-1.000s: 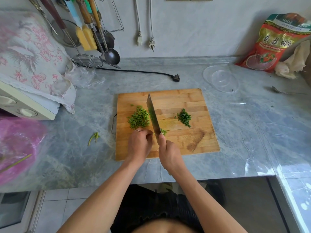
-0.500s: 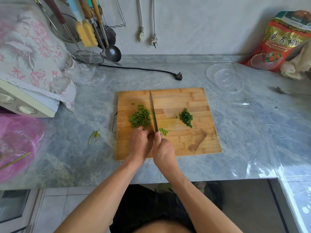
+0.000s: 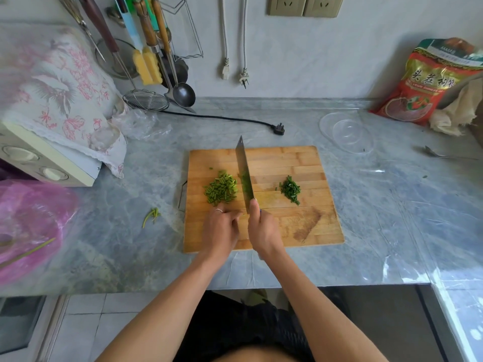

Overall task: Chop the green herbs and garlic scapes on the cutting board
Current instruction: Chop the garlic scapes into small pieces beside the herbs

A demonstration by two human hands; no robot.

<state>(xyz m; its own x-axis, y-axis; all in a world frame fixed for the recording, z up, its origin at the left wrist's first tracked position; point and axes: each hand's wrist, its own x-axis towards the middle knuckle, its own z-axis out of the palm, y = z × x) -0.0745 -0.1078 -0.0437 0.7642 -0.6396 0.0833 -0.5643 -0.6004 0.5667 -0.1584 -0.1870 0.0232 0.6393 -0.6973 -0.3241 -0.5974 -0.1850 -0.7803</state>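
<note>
Right hand: the right hand (image 3: 264, 228) is wrapped round the handle of the knife (image 3: 244, 176), fingers curled tight together, with the index finger lying forward along the top of the blade.
Knife: the blade runs away from the right fingers toward the far edge of the cutting board (image 3: 308, 226), tip raised and pointing at the wall; green bits cling to its side.
Left hand: the left hand (image 3: 221, 227) rests knuckles-up on the board just left of the right hand, fingers curled under and bunched; whether they pinch a stalk beneath cannot be told (the back of the hand hides it). A ring (image 3: 219, 210) sits on one finger.
Garlic scapes: the pile of chopped garlic scapes (image 3: 221, 188) lies just beyond the left fingertips, close to the left of the blade.
Green herbs: the smaller, darker heap of chopped green herbs (image 3: 290, 189) lies to the right of the blade, apart from the right hand's fingers.
Cutting board: it lies flat on the grey marble counter (image 3: 392, 218), under both hands.
Trimmings: a few green offcuts (image 3: 151, 216) lie on the counter, well to the left of the left hand.
Beyond the fingers: a black plug (image 3: 279, 129) and a clear bowl (image 3: 346, 131) sit on the counter past the board.
</note>
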